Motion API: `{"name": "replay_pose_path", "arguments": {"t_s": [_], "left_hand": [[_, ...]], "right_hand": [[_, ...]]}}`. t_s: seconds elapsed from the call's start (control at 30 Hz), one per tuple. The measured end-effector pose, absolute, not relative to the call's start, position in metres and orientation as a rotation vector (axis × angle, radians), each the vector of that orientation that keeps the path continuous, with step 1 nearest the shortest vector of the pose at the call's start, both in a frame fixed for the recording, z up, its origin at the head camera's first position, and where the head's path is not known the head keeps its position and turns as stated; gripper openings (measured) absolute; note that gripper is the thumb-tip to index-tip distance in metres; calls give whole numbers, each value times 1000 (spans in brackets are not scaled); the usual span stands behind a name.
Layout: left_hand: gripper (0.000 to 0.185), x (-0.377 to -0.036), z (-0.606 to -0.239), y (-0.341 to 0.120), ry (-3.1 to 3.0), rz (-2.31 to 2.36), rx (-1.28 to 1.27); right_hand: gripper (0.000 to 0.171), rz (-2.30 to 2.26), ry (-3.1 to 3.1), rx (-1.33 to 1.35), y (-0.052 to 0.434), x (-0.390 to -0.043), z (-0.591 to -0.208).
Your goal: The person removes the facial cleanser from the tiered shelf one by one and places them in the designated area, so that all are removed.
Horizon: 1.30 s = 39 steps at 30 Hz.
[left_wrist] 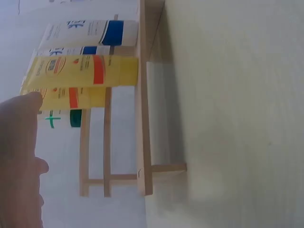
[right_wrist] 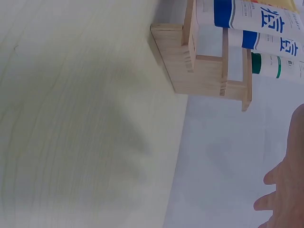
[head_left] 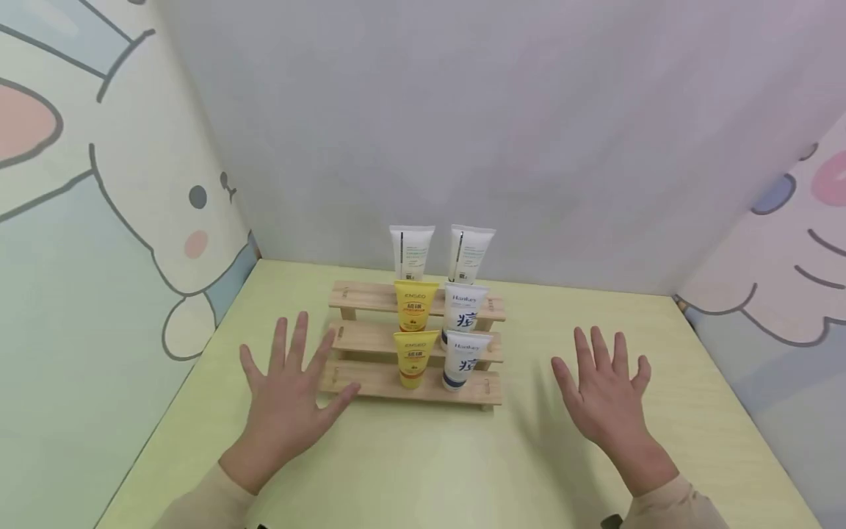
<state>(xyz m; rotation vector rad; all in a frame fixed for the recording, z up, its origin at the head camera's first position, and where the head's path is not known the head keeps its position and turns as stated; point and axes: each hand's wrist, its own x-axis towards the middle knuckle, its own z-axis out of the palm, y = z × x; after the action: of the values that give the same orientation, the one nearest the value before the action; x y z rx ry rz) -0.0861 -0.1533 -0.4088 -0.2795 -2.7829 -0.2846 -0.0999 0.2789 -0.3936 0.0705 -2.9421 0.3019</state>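
Note:
A three-step wooden rack [head_left: 370,381] stands on the pale green table [head_left: 423,463]. Two white tubes with green caps [head_left: 411,252] stand on the top step. The middle step bears a yellow tube [head_left: 416,305] and a white tube with blue print [head_left: 464,307]. Another yellow tube [head_left: 414,358] and white-blue tube [head_left: 465,360] stand on the bottom step. My left hand [head_left: 291,389] hovers flat with fingers spread, just left of the rack's front, holding nothing. Well to the right of the rack, my right hand [head_left: 604,393] is spread flat and empty. The left wrist view shows the rack [left_wrist: 142,142] and yellow tubes [left_wrist: 85,71] sideways.
White walls with cartoon drawings close the table in on the left [head_left: 99,220], back [head_left: 496,132] and right [head_left: 793,242]. The rack's right end [right_wrist: 199,71] and the blue-capped tubes [right_wrist: 256,19] show in the right wrist view.

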Motion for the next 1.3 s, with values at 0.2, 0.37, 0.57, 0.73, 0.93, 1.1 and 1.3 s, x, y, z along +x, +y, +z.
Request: {"name": "replay_pose_path", "arguments": {"t_s": [0.2,0.37,0.57,0.73,0.93,1.1,1.3], "left_hand": [[84,-68,-426,-135,-2786,-242,-416],[84,-60,-443,-126,-2760,-263,-483],[83,-60,-463,-123,-2807,-283,-490],[89,-60,-477,-125,-2885,-251,-480],[106,-60,-487,-130,-2980,-235,-505],[110,-60,-485,-131,-3030,-293,-516],[111,-62,-486,-131,-3030,-280,-528]], "right_hand": [[71,304,-2937,77,279,-99,-394],[71,300,-2922,82,280,-99,-393],[71,289,-2914,73,283,-98,-395],[71,295,-2914,66,284,-96,-398],[71,297,-2905,62,284,-95,-396],[71,298,-2911,59,284,-94,-395],[70,314,-2890,68,285,-95,-391]]}}
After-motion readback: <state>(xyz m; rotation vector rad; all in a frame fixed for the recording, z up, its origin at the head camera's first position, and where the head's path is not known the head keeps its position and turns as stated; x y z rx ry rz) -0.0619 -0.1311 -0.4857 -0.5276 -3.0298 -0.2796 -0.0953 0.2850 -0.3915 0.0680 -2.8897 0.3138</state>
